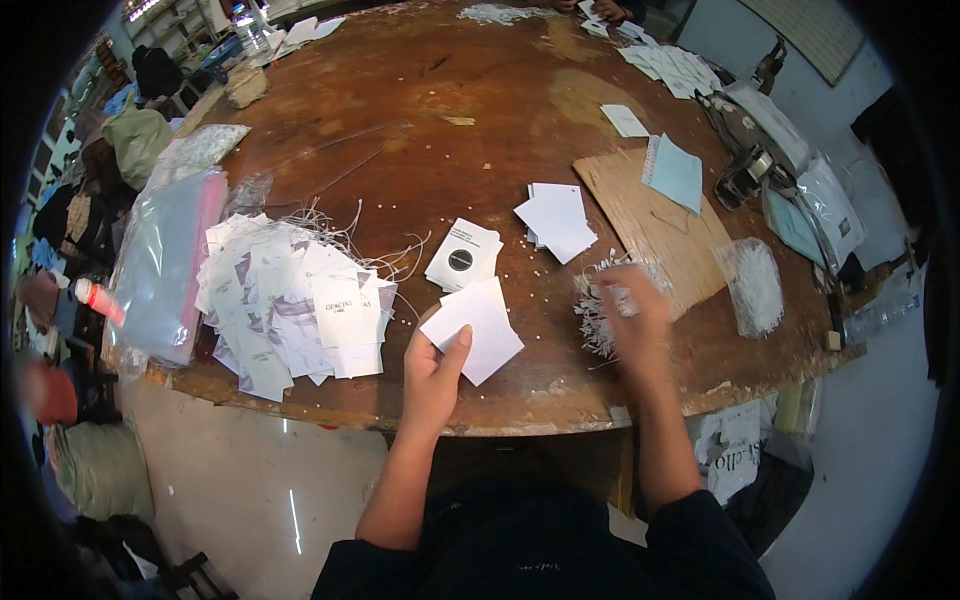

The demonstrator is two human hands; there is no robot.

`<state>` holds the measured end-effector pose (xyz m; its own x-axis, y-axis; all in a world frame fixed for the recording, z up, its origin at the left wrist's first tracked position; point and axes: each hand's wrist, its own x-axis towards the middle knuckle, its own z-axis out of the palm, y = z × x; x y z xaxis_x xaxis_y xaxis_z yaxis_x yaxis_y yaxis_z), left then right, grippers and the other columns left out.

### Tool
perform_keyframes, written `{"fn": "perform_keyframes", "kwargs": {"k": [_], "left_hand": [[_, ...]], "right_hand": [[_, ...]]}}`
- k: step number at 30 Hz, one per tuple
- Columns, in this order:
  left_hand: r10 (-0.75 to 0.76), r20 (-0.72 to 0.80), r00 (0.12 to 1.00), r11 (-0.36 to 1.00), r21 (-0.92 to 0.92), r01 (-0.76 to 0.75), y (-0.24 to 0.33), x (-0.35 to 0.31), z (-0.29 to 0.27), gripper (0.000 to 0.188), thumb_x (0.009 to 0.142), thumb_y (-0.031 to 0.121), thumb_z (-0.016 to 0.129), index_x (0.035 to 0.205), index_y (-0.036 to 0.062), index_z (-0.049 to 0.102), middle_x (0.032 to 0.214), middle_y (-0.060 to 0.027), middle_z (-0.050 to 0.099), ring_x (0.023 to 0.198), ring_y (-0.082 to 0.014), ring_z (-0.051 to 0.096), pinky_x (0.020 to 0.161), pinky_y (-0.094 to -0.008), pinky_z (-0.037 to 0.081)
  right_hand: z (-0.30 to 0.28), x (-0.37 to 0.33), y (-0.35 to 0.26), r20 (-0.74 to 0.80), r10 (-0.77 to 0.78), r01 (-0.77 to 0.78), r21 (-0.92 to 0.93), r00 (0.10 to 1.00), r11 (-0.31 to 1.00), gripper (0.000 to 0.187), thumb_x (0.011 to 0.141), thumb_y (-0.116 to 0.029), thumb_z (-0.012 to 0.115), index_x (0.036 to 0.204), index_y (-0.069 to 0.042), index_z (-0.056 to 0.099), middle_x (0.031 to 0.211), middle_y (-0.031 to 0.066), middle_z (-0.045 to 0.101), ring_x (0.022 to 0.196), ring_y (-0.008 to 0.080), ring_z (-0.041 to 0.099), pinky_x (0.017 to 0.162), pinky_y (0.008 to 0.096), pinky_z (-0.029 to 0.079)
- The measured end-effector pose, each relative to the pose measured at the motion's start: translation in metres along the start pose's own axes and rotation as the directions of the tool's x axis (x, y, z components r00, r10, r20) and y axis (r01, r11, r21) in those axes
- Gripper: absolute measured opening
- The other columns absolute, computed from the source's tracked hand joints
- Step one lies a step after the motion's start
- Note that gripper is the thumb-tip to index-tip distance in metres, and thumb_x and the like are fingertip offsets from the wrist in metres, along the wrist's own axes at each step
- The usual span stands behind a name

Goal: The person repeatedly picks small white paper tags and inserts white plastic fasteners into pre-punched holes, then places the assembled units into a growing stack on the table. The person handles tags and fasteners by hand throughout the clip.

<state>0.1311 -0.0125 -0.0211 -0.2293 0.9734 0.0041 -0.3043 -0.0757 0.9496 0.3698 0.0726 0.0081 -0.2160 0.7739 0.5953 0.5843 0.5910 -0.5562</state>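
Note:
My left hand [432,375] is closed on a few blank white cards [482,335], thumb on top, above the near edge of the table. My right hand [637,315] is over a loose heap of white tag strings [598,322]. Its fingers are blurred, so whether they hold a string is hidden. Just beyond the held cards lies a small stack of white cards with a black round mark [464,252]. Right of that stack sits another pile of plain white cards [560,218]. To the left spreads a big heap of printed tags with strings attached [290,300].
Clear plastic bags [160,265] lie at the left edge. A brown board [630,200] carries a pale blue sheet [675,172]; a bag of white strings [755,288] is right of it. Another person's hands [600,8] handle cards at the far side. A water bottle [250,30] stands far left.

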Motion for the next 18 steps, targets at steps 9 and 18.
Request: {"fn": "perform_keyframes", "kwargs": {"k": [9,18], "left_hand": [[-0.001,0.016,1.000,0.999,0.034,0.001,-0.001,0.000,0.002,0.042,0.099,0.013,0.061,0.135,-0.0044,0.049,0.122,-0.0102,0.061,0.110,-0.0134,0.058,0.094,-0.0286,0.047],[0.017,0.079,0.997,0.999,0.025,-0.019,-0.004,-0.002,-0.001,0.044,0.099,0.013,0.061,0.137,-0.0048,0.048,0.122,-0.0101,0.062,0.111,-0.0127,0.058,0.094,-0.0293,0.047]], "right_hand": [[-0.020,0.013,-0.015,-0.103,0.467,-0.359,0.502,0.878,0.787,0.014,0.096,-0.003,0.061,0.108,0.003,0.064,0.083,0.0038,0.060,0.061,0.0079,0.052,0.053,0.0229,0.041],[-0.012,0.018,-0.034,-0.291,0.192,-0.013,0.519,0.937,0.854,0.012,0.093,0.002,0.062,0.104,0.002,0.067,0.100,0.0049,0.062,0.059,0.0037,0.048,0.050,0.0199,0.037]]}}
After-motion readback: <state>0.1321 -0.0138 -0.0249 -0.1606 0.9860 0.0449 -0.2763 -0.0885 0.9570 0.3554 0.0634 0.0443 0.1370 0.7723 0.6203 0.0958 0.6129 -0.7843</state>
